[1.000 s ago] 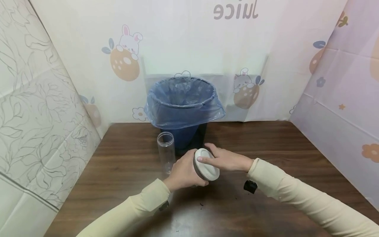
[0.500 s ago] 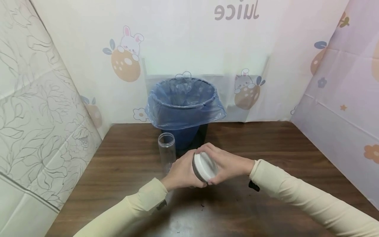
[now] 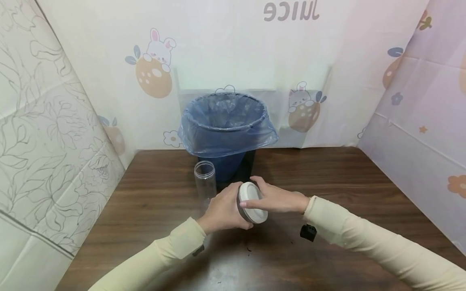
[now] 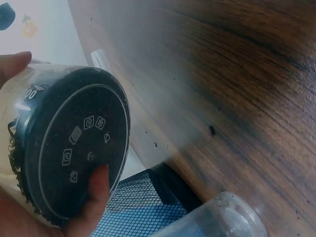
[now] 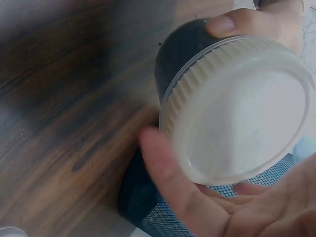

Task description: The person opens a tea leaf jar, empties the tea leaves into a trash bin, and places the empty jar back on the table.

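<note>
Jar [image 4: 74, 143] aslant in left grip [image 3: 223, 208]

In front of the blue bin [image 3: 227, 166], a white lid [image 5: 247, 118] and cream sleeves [image 3: 364, 234]; beneath it, a streaked brown table [image 3: 291, 262]; behind it, a pale rabbit-print wall [image 3: 225, 48].

We saw the bin [image 3: 226, 166] toward the back of the table [image 3: 327, 173], the bag [image 3: 229, 141] inside it and over its rim. Behind the bin we had the back wall [image 3: 233, 44]; well to its left and right, the side walls [image 3: 411, 129]. Before the bin's left side, we saw the bottle [image 3: 205, 188] upright on the table. Before the bin too, right of its middle, we saw the tilted jar [image 4: 81, 133] with the lid [image 5: 247, 118] on it, the left hand [image 3: 223, 208] around it and the right hand [image 3: 278, 198] at the lid. Crumbs [image 3: 249, 249] lay farther before the bin.
</note>
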The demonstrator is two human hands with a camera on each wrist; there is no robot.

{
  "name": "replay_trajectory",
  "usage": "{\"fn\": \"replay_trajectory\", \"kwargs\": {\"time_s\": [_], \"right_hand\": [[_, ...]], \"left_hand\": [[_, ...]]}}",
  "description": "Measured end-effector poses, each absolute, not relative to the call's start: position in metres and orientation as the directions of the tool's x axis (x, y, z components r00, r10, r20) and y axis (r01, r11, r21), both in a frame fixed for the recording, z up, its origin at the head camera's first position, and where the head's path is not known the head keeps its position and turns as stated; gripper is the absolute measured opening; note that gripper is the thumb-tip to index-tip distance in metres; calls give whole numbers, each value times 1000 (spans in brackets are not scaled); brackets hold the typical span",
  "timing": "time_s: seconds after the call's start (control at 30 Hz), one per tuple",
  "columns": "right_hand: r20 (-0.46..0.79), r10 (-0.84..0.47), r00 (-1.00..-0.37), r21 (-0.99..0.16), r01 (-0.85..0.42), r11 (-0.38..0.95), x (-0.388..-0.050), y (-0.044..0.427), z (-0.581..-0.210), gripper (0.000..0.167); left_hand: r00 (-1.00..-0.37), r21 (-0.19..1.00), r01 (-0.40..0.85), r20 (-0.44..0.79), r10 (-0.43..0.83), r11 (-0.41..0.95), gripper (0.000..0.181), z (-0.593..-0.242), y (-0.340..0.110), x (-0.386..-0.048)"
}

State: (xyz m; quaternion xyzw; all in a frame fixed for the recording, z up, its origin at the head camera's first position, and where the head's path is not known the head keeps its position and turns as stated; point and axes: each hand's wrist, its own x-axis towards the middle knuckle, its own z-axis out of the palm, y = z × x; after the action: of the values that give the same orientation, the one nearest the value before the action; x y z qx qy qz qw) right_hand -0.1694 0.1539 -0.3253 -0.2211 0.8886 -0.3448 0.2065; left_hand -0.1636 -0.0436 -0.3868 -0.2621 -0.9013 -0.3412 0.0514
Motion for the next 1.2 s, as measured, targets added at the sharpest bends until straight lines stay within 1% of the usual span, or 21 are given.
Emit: {"fn": "replay_trajectory", "kwargs": {"time_s": [0.03,0.07,0.13,0.2,0.23,0.3,0.37,0.43,0.5,0.53,0.6,0.63,0.7,0.77,0.87,0.97,1.1,1.2], "right_hand": [[-231,-532,-815,-708,-234,666,-170,153,-325,95],[-227,-537,-812,-706,-243,665,-170,152,-326,93],[-188,-565,-803,-714,-284,640,-171,151,-328,89],[-106,-615,-781,-696,-383,607,-173,152,-331,87],[-55,-649,-759,-675,-450,584,-173,153,-333,86],[53,-718,-694,-608,-593,528,-174,155,-337,88],[152,-783,-603,-510,-727,461,-176,157,-341,89],[223,-832,-508,-418,-821,389,-179,158,-344,91],[266,-863,-429,-340,-880,332,-180,160,-347,93],[276,-873,-402,-313,-897,314,-181,161,-347,93],[278,-886,-371,-282,-913,294,-180,162,-348,94],[274,-889,-366,-274,-916,293,-180,163,-347,94],[257,-890,-377,-275,-911,306,-179,164,-346,94],[241,-884,-400,-294,-898,327,-178,167,-343,95],[223,-864,-452,-343,-866,365,-178,172,-336,94],[229,-846,-482,-386,-843,376,-183,178,-329,94],[228,-823,-520,-391,-823,412,-195,188,-322,93],[203,-798,-567,-388,-795,466,-204,196,-319,93]], "left_hand": [[-854,584,513,275,442,629,100,-387,-44,-163],[-852,578,518,277,445,630,100,-387,-44,-163],[-845,569,529,286,452,630,99,-387,-44,-163],[-839,566,538,295,457,624,99,-386,-46,-163],[-837,567,542,299,458,621,99,-386,-46,-163],[-838,583,539,296,459,608,100,-386,-48,-163],[-842,610,527,279,462,592,101,-385,-51,-163],[-847,642,509,254,468,573,100,-384,-53,-163],[-850,676,486,218,479,555,100,-384,-56,-163],[-851,688,475,201,485,549,100,-384,-57,-163],[-852,707,457,174,493,540,100,-383,-58,-163],[-852,713,450,163,497,538,101,-383,-59,-163],[-853,709,449,158,497,544,101,-384,-59,-163],[-853,700,455,165,496,550,102,-385,-59,-163],[-852,677,475,194,486,562,102,-386,-58,-164],[-851,672,488,225,475,557,101,-388,-59,-164],[-848,676,496,243,471,545,101,-390,-60,-164],[-846,675,498,242,475,544,102,-391,-60,-164]]}}
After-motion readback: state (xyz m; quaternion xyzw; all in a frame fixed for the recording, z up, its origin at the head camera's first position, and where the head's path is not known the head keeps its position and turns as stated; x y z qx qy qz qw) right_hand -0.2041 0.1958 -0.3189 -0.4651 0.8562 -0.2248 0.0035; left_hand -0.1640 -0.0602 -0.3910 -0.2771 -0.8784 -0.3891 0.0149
